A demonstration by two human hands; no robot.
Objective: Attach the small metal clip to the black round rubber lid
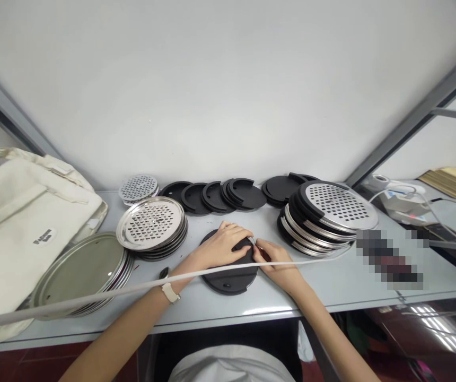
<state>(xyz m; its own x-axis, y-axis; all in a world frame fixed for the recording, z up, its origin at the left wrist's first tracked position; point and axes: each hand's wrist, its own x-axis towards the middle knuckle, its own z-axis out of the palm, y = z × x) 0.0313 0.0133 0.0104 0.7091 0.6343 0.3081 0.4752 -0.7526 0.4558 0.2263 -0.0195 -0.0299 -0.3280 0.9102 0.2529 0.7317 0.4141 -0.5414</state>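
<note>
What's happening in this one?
A person is working with both bare hands on a black disc on a grey table. The left hand lies spread over the disc, while the fingers of the right hand meet it at the disc's upper right edge, around something small and pale that is too small to identify. At the left are a stack of perforated metal plates and a stack of greenish round plates; at the right, a taller stack mixes metal and black pieces. More black discs line the wall.
</note>
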